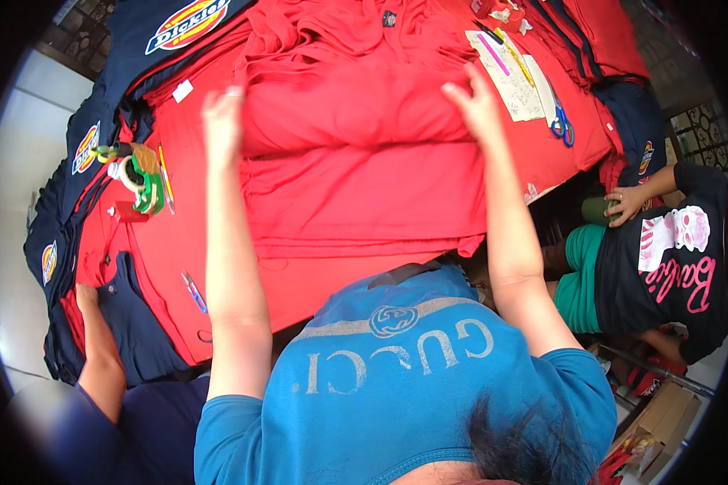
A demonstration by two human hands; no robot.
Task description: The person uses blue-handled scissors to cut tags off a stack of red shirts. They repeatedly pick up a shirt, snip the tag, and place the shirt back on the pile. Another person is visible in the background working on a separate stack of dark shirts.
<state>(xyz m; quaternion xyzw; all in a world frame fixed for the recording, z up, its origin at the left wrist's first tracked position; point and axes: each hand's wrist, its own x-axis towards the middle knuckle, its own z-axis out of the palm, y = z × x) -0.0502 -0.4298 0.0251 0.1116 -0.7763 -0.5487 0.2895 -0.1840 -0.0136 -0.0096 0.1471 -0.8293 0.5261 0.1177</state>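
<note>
A red shirt [356, 101] lies before me with its lower part folded over in a thick roll, its neck end bunched at the far side. Beneath it, more red cloth [364, 198] hangs toward me in layers. My left hand [223, 125] is at the left edge of the fold, fingers extended, a ring on one finger. At the right edge, my right hand [479, 109] has its thumb and fingers apart. Both hands look open beside the cloth; any light contact is hard to make out.
Blue-handled scissors [561, 125] lie beside paper sheets [510, 81] with a pink pen [493, 54]. On the left are a green tape dispenser [147, 182] and blue thread snips [194, 293]. Dark shirts [129, 73] line the left edge. A person's arm [101, 347] is left; another person [647, 250] is right.
</note>
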